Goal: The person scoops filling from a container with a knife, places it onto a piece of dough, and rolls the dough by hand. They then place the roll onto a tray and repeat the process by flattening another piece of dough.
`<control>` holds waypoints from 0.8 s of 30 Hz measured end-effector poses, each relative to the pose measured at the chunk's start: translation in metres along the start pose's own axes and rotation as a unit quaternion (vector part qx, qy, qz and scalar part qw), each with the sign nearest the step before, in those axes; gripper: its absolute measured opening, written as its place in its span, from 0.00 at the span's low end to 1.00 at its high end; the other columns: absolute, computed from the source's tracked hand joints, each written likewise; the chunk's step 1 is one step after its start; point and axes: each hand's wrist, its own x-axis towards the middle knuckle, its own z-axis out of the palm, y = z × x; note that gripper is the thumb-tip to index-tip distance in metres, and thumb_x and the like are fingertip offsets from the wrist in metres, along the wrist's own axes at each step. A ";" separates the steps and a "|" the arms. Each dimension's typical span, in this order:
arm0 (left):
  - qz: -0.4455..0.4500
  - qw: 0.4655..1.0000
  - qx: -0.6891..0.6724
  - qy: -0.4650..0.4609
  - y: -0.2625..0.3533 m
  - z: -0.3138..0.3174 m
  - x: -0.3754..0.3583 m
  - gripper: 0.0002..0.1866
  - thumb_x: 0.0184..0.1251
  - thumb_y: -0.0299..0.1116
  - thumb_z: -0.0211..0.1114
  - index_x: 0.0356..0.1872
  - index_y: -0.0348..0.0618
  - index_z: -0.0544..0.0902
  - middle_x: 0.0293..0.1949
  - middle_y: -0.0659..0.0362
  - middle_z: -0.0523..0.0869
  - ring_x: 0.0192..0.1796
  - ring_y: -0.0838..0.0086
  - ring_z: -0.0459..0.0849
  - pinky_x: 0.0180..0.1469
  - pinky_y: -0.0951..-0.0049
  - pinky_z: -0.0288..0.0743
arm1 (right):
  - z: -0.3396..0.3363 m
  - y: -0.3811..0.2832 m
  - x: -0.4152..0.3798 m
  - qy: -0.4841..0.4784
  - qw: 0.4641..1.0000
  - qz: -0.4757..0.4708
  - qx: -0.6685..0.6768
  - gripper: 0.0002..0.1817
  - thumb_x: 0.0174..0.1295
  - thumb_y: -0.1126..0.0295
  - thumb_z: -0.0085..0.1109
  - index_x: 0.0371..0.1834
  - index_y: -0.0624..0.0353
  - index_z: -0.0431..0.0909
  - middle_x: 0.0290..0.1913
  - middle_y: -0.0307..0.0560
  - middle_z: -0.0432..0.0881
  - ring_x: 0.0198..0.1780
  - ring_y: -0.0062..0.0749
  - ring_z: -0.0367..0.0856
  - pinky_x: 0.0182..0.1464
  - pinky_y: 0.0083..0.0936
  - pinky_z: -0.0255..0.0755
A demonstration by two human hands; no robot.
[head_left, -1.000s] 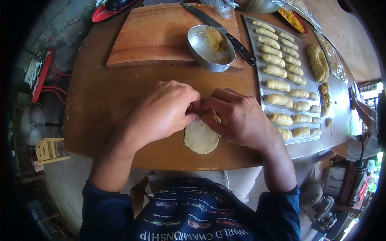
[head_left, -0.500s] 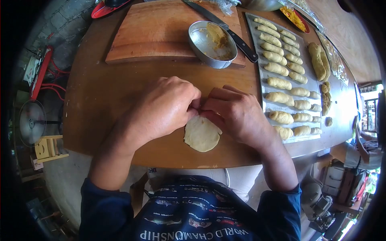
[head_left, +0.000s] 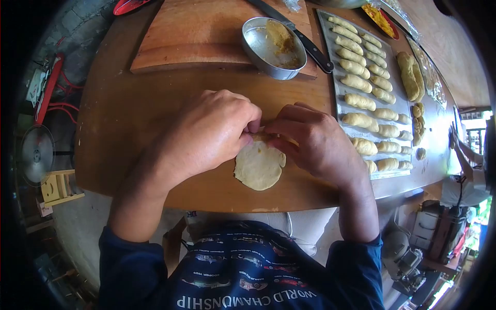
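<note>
A flat, roughly round piece of dough (head_left: 260, 168) lies on the wooden table near its front edge. My left hand (head_left: 219, 129) pinches the far edge of this dough from the left, thumb and fingers closed on it. From the right, my right hand (head_left: 305, 137) grips the same far edge, its fingertips close to those of the left. Between the two hands the dough edge looks slightly folded, though the fingers cover part of it. Beyond my hands stands an oval metal tin (head_left: 281, 72) with yellowish-brown filling stuck to its inside.
A cutting board (head_left: 196, 36) lies at the back, with a black-handled knife (head_left: 314, 51) beside the tin. On the right, a metal tray (head_left: 336, 95) holds several rows of dough rolls. A larger dough piece (head_left: 409, 77) and small dough lumps (head_left: 418, 126) lie beyond it.
My fingertips have moved slightly apart along the dough's far edge, so more of that edge shows. The whole view has shifted a little.
</note>
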 end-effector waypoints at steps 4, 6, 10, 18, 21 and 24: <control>0.002 1.000 -0.001 0.006 -0.002 0.002 0.002 0.08 0.65 0.29 0.82 0.41 0.38 0.92 0.42 0.47 0.95 0.51 0.46 0.95 0.57 0.48 0.87 | 0.002 0.000 0.000 -0.004 1.000 0.002 0.014 0.09 0.75 0.66 0.76 0.49 0.59 0.95 0.45 0.47 0.90 0.53 0.49 0.92 0.55 0.45 0.89; 0.008 1.000 0.002 0.011 -0.004 0.004 0.002 0.08 0.65 0.29 0.82 0.41 0.37 0.92 0.42 0.47 0.95 0.50 0.46 0.95 0.57 0.48 0.87 | 0.003 0.001 0.001 -0.002 1.000 -0.005 0.013 0.08 0.74 0.68 0.75 0.49 0.59 0.95 0.45 0.48 0.90 0.53 0.49 0.92 0.55 0.45 0.90; 0.002 1.000 -0.010 0.005 -0.003 0.001 0.002 0.08 0.66 0.29 0.82 0.41 0.38 0.93 0.41 0.47 0.96 0.50 0.46 0.95 0.57 0.48 0.87 | 0.001 0.002 0.000 -0.002 1.000 0.003 0.020 0.09 0.73 0.68 0.77 0.50 0.60 0.96 0.45 0.49 0.90 0.50 0.51 0.93 0.53 0.45 0.90; -0.033 0.999 0.005 0.004 -0.008 -0.011 -0.003 0.08 0.66 0.30 0.83 0.41 0.39 0.95 0.40 0.48 0.97 0.49 0.50 0.96 0.60 0.52 0.86 | -0.013 0.007 -0.004 -0.001 0.997 0.068 0.038 0.07 0.70 0.71 0.81 0.48 0.58 0.96 0.45 0.49 0.95 0.47 0.50 0.96 0.50 0.43 0.89; -0.042 0.999 0.008 -0.007 -0.007 -0.011 -0.002 0.07 0.66 0.30 0.83 0.40 0.40 0.95 0.40 0.49 0.96 0.48 0.50 0.95 0.62 0.51 0.85 | -0.012 0.009 -0.003 -0.014 0.998 0.058 0.030 0.06 0.70 0.72 0.80 0.46 0.59 0.96 0.44 0.49 0.94 0.46 0.50 0.95 0.49 0.43 0.89; -0.049 0.999 0.004 -0.013 -0.007 -0.010 -0.003 0.06 0.66 0.30 0.82 0.39 0.40 0.95 0.40 0.49 0.97 0.48 0.50 0.95 0.63 0.51 0.85 | -0.010 0.007 -0.002 -0.014 0.998 0.054 0.036 0.05 0.70 0.72 0.79 0.45 0.59 0.95 0.43 0.49 0.94 0.45 0.50 0.95 0.49 0.44 0.89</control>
